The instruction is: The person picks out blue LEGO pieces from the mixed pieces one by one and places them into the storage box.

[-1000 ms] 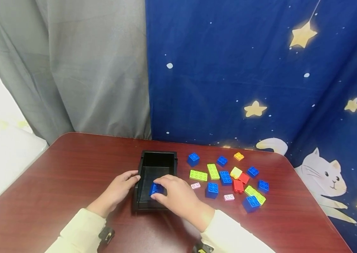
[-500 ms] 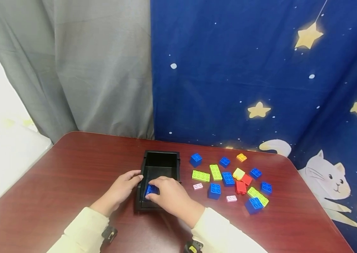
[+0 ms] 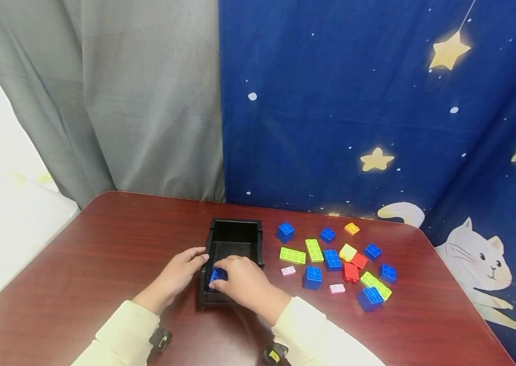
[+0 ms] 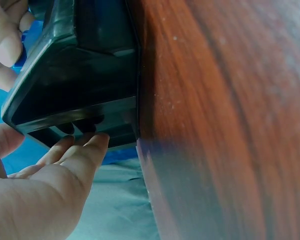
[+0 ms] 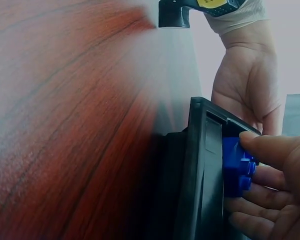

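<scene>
A black plastic bin (image 3: 235, 249) stands on the table. Its left wall is held by my left hand (image 3: 177, 277), thumb at the rim and fingers against the outer side, as the left wrist view shows (image 4: 55, 175). Inside the near part of the bin, my right hand (image 3: 246, 284) pinches a blue toy building brick (image 3: 218, 275) between thumb and fingers. The right wrist view shows this blue brick (image 5: 234, 167) close to the bin's wall (image 5: 192, 185), its studs facing the palm. The fingers partly cover the brick, and the right hand hides part of the bin floor.
Right of the bin lie several loose bricks: blue (image 3: 312, 277), lime green (image 3: 293, 255), red (image 3: 351, 273), pale yellow (image 3: 347, 252), orange (image 3: 352, 228) and pink (image 3: 288, 271). A grey curtain (image 3: 152, 101) and a blue starry curtain (image 3: 312, 127) hang behind the table (image 3: 148, 218).
My right hand has moved left within the bin, carrying the blue brick toward the left wall. The left hand keeps its place on the bin. The head view has shifted slightly.
</scene>
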